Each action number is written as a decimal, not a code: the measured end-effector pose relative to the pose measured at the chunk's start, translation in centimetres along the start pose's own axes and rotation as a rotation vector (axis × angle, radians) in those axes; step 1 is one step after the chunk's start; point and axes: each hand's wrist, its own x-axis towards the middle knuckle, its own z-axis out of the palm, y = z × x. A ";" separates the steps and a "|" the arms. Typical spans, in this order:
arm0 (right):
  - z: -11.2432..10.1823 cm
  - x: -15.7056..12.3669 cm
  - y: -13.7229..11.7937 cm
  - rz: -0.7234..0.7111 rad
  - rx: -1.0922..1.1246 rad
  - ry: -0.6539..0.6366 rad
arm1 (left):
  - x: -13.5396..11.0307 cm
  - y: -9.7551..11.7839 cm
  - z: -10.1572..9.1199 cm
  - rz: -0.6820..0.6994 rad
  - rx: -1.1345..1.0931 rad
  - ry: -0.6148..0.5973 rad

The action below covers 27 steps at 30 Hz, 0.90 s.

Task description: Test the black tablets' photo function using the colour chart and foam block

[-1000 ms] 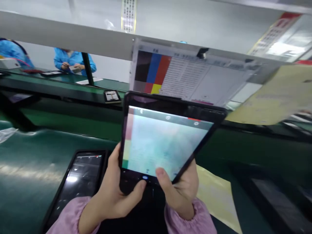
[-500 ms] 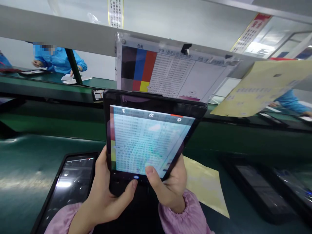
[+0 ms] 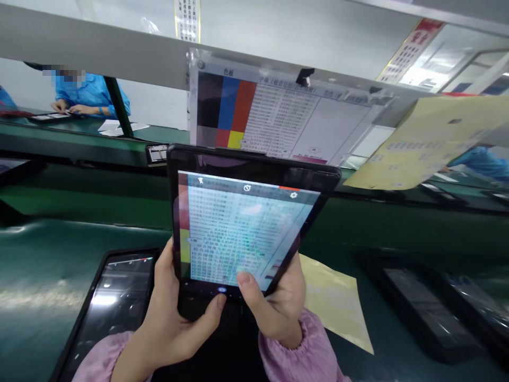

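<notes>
Both hands hold a black tablet (image 3: 246,228) upright, tilted a little back. Its screen shows a camera view of printed text lines, with a colour strip at the left. My left hand (image 3: 175,323) is closed around the lower left edge, its thumb by the blue button at the screen's bottom. My right hand (image 3: 274,302) grips the lower right edge, with the thumb over the bottom of the screen. Behind the tablet hangs a test chart (image 3: 278,114) in a clear sleeve, with colour blocks and rows of text. The tablet covers the chart's lower part.
A second tablet (image 3: 115,302) lies left of my hands on the green bench (image 3: 35,276). A yellow sheet (image 3: 338,302) lies at the right, near dark devices (image 3: 421,307). Another yellow sheet (image 3: 425,143) hangs upper right. A person in blue (image 3: 91,95) works across the bench.
The text on the tablet's screen has become sharper and bolder in its lower part. My hands hold nearly still. The person across has brought both hands together over a device.
</notes>
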 end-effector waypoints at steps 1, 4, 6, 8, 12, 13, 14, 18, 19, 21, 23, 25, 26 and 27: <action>0.0 0.0 0.0 -0.006 0.008 -0.006 | -0.1 0.0 0.0 -0.001 0.005 0.004; 0.0 0.0 0.0 -0.004 0.003 -0.007 | -0.2 -0.1 0.1 -0.013 0.027 0.017; 0.0 -0.1 0.0 0.009 -0.021 0.003 | -0.2 -0.1 0.2 -0.032 0.029 0.029; 0.0 -0.1 0.0 0.026 -0.038 0.012 | -0.1 -0.1 0.2 -0.071 0.029 0.039; 0.0 -0.2 0.0 0.020 -0.025 0.013 | -0.3 -0.2 0.1 -0.091 0.041 0.037; 0.0 -0.1 0.0 0.021 -0.030 0.015 | -0.4 -0.2 0.0 -0.078 0.029 0.029; 0.0 -0.1 0.0 0.027 -0.037 0.017 | -0.6 -0.3 0.0 -0.070 0.017 0.021; 0.1 -0.1 -0.3 0.041 -0.026 0.012 | -1.2 -0.5 -0.2 -0.099 0.042 0.026; 0.1 0.0 -0.4 0.036 -0.009 0.008 | -1.2 -0.5 -0.2 -0.106 0.057 0.028; 0.1 0.0 -0.4 0.027 0.026 0.000 | -1.2 -0.6 -0.2 -0.103 0.049 0.028; 0.2 -0.1 -0.4 0.041 0.046 -0.002 | -0.9 -0.6 -0.2 -0.084 0.025 0.021; 0.3 -0.2 -0.2 0.057 0.048 -0.006 | -0.8 -0.7 -0.3 -0.068 0.021 0.025; 0.4 -0.3 -0.1 0.065 0.045 -0.016 | -0.8 -0.8 -0.4 -0.070 0.024 0.025; 0.4 -0.4 0.0 0.076 0.046 -0.025 | -0.9 -0.9 -0.6 -0.078 0.023 0.021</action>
